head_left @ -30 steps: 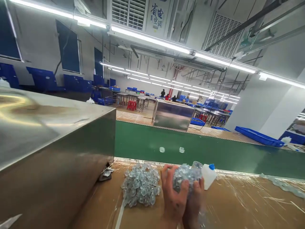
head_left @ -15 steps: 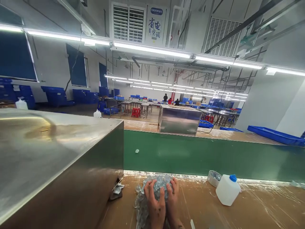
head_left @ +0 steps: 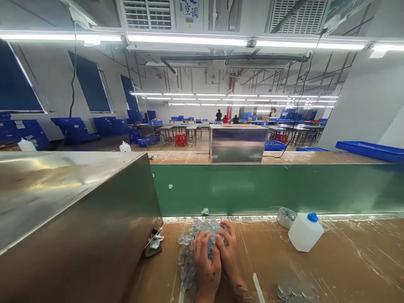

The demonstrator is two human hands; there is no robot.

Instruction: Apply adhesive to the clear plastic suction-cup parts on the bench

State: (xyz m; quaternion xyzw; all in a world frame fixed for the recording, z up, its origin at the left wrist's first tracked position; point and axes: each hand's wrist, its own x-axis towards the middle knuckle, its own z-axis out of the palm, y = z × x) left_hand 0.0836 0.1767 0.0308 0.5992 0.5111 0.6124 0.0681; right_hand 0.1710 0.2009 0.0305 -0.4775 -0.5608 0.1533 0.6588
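Observation:
A heap of small clear plastic pieces (head_left: 192, 242) lies on the brown worktop near the green conveyor belt (head_left: 271, 187). My left hand (head_left: 205, 263) and my right hand (head_left: 229, 252) rest side by side on top of the heap, fingers curled over the pieces and pressing them together. A single clear piece (head_left: 205, 211) sits at the belt's near edge and another (head_left: 170, 186) lies further out on the belt.
A big steel box (head_left: 69, 210) fills the left. To the right stand a white bottle with a blue cap (head_left: 304, 231) and a tape roll (head_left: 285, 217). More clear pieces (head_left: 292, 290) lie at bottom right. A steel box (head_left: 238, 144) and blue trays (head_left: 369, 150) sit beyond the belt.
Both hands carried a bunch of clear pieces leftward from beside the white bottle onto the heap, and now press down on it. The view has tilted and levelled.

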